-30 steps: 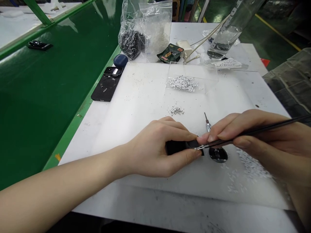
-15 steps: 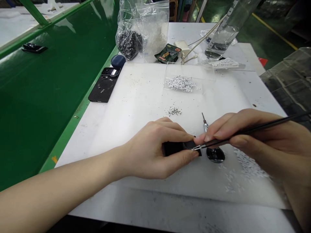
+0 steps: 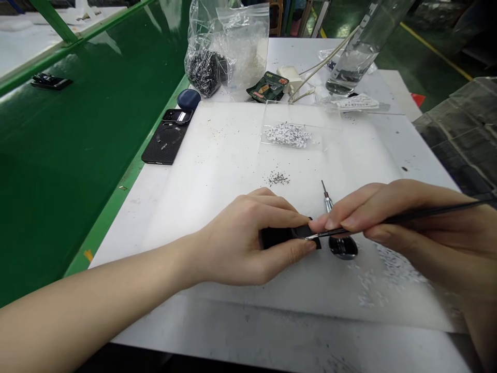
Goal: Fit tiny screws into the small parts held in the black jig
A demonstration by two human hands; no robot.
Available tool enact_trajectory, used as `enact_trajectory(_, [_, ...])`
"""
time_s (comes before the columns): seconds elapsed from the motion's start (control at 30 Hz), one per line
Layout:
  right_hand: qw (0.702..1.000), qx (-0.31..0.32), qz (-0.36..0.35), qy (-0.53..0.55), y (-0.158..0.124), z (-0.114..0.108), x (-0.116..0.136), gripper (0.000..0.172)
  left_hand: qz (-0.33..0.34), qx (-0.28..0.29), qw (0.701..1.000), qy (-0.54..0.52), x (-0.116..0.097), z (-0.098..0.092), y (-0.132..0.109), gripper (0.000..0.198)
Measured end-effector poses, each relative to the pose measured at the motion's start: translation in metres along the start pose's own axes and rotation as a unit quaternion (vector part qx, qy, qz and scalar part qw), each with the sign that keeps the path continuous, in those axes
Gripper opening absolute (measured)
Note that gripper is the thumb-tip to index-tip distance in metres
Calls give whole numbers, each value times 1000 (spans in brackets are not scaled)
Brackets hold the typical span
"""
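We find a small black part (image 3: 281, 237) pinched in the left hand (image 3: 240, 238), with the thumb below and the fingers above; the fingers hide most of its form. It is held just above a white plastic sheet (image 3: 225, 155), towards the sheet's front edge. Its long axis runs roughly side to side, and its right end points towards the right hand (image 3: 411, 228). The left hand is the nearer and wraps most of it. The right hand holds slim black tweezers (image 3: 427, 213) between thumb and fingers, their fine steel tips at the part's right end; we cannot tell whether they have hold of anything. Just right of that end lie a small screwdriver (image 3: 328, 203) and a round dark disc (image 3: 342, 249), so room is tight there. Scattered white pieces (image 3: 396, 267) lie under the right hand. Ahead are dark specks (image 3: 278, 178) and a clear pouch of white pieces (image 3: 288, 134).
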State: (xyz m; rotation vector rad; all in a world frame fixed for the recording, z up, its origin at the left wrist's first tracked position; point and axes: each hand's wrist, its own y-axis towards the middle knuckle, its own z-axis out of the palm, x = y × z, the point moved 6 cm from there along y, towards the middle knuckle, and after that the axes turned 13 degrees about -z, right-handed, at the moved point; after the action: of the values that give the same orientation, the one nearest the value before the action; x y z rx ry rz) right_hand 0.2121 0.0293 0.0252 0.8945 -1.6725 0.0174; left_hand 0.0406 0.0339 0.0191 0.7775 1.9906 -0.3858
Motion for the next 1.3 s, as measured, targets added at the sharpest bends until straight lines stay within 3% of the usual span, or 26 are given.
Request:
enact_trajectory(0.37, [996,-24,6,-80,-1,1,8,16,12,5,1000,-20,-1,0,1,21])
enact_trajectory(0.43, [989,-97,19,-106,0,-2,10,10,7,-2,1000,-16,-1,0,1,18])
enact_trajectory(0.47, [977,-166,28,-132,0,-7,11,6,4,-7,1000,-12,-1,0,0,16])
enact_trajectory(0.53, [938,-279,33,-205,-1,-13,15,10,3,-17,1000,-11,-1,0,0,15])
enact_trajectory(0.57, [918,-294,34,-266,1,-12,18,9,4,-20,1000,-13,-1,0,0,15])
enact_trajectory(0.67, [894,-266,42,-358,11,-4,15,7,7,-24,999,-27,-2,0,0,15])
enact_trajectory(0.73, [894,-241,51,-375,14,0,10,9,3,-23,999,-26,-2,-1,0,15])
enact_trajectory(1.0, [929,-183,107,-304,11,4,-16,18,-15,-11,1000,-18,0,0,1,21])
enact_trajectory(1.3, [922,-166,147,-317,13,7,-24,21,-14,-11,1000,-17,-1,0,1,19])
